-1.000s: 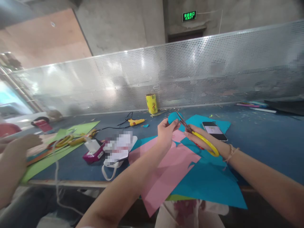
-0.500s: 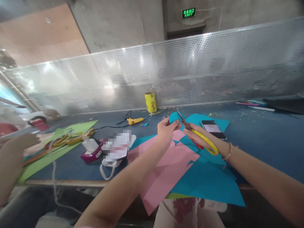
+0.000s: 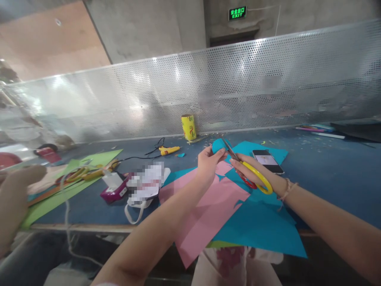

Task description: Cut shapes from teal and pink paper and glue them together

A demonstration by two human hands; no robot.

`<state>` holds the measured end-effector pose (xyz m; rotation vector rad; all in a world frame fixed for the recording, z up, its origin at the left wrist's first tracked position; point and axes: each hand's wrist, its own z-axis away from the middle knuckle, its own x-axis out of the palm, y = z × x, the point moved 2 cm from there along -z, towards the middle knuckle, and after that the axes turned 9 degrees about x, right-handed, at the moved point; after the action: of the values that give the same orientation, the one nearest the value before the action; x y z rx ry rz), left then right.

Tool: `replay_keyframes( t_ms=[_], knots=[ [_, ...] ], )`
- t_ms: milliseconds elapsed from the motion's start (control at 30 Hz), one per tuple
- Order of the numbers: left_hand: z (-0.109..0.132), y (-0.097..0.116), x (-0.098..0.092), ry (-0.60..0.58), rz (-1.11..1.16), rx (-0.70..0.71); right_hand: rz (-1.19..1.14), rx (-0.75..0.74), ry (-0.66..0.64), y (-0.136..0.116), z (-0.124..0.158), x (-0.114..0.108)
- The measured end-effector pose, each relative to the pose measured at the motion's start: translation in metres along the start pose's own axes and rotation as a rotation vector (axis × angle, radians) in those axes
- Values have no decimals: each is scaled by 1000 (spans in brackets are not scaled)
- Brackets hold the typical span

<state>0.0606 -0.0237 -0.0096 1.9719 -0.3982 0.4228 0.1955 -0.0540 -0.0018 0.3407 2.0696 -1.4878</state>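
One blue piece (image 3: 218, 146) above the tabletop (image 3: 330, 178), pinched by the left hand's grip (image 3: 209, 163), apparently to steady its edge beside the scissors (image 3: 256, 171) that the right hand's grip (image 3: 247, 170) holds.

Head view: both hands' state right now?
Left hand: closed, pinching a small blue paper piece.
Right hand: closed, holding yellow-and-red-handled scissors, blades at that piece.
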Motion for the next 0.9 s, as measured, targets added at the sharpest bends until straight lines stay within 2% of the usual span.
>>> replay_keyframes(
  t_ms=[300, 467, 900],
  knots=[
    [2, -4, 0, 63, 121, -96, 43, -2, 44, 4, -5, 0],
    [2, -3, 0, 87, 131, -87, 76, 7, 78, 4, -5, 0],
    [1, 0, 1, 89, 60, -42, 104, 20, 50, -1, -1, -2]
  ],
)
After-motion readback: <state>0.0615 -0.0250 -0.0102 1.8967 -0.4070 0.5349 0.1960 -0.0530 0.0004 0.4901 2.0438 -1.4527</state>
